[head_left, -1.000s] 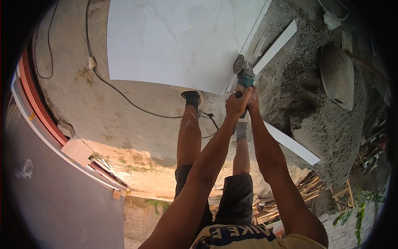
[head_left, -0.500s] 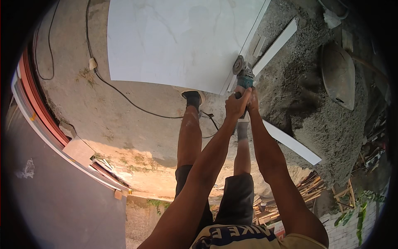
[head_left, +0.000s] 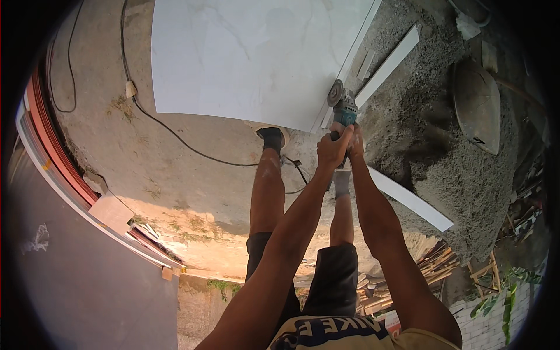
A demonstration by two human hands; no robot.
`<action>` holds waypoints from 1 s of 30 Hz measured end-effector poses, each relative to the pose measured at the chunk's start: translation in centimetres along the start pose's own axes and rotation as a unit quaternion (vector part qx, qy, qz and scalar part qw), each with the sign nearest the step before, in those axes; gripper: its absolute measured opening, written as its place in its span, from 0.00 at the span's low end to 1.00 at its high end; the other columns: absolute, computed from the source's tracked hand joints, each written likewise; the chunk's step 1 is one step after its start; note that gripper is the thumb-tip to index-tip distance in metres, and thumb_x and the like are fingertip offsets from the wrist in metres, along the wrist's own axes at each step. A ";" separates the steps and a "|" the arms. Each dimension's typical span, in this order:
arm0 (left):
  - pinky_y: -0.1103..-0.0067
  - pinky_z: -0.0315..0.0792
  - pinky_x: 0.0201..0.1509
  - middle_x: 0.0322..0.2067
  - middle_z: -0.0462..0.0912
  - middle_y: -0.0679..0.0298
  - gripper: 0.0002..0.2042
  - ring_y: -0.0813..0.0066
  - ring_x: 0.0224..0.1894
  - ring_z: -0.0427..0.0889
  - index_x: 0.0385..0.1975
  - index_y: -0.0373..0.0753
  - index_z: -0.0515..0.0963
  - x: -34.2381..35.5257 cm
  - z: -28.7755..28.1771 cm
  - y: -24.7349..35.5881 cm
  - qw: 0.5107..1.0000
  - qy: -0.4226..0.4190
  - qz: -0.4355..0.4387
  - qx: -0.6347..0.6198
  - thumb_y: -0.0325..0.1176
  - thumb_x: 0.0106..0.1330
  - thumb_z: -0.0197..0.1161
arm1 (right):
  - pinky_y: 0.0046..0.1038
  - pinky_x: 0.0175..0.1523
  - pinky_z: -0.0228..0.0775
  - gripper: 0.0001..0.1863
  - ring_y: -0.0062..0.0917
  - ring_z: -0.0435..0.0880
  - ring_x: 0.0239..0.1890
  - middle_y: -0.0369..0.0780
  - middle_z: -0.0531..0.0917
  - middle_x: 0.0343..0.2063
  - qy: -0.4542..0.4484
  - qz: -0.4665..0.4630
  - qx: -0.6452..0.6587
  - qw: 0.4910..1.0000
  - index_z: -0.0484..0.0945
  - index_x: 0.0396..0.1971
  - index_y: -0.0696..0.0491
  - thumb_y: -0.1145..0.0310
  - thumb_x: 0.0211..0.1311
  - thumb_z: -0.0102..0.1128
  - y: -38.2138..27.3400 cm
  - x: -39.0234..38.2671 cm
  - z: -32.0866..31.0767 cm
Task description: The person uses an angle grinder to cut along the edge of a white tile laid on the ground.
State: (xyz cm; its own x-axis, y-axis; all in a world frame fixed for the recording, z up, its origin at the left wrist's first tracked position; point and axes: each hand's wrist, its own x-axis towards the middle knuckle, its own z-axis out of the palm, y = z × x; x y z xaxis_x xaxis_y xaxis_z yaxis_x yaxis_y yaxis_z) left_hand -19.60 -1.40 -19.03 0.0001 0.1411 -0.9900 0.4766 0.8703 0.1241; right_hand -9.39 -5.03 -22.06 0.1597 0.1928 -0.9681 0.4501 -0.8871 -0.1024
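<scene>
Both my hands are wrapped round the body of a teal and grey angle grinder. My left hand grips it from the left side, and my right hand closes on it from the right. The round disc at the grinder's far end is over the right edge of a large white marbled slab, near its close corner. A dark line runs along that edge, with a narrow strip beside it. Whether the disc touches the slab I cannot tell. My palms hide the grinder's rear part.
White strips lie right of the slab, another nearer me. Beyond them spreads a grey sand heap with a metal shovel or pan. A black cord crosses the concrete by my left foot. Wood scraps lie lower right.
Almost nothing differs. The grinder and both hands stay in nearly the same place at the slab's edge.
</scene>
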 end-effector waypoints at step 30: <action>0.64 0.75 0.55 0.42 0.82 0.35 0.51 0.44 0.49 0.83 0.44 0.17 0.78 -0.4 -0.8 -1.9 1.000 -0.007 -0.002 0.003 0.74 0.47 0.62 | 0.38 0.50 0.65 0.12 0.37 0.73 0.44 0.40 0.78 0.36 0.149 -0.245 -0.068 0.956 0.77 0.42 0.48 0.67 0.57 0.57 2.4 -0.3 3.2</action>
State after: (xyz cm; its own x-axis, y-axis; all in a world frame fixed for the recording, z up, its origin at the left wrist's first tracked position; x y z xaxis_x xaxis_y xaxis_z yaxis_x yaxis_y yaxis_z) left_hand -21.18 -2.72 -18.79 0.0111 0.1317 -0.9912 0.4814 0.8682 0.1208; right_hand -11.16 -8.58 -22.78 0.1338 0.6999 -0.7016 0.6411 -0.6010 -0.4773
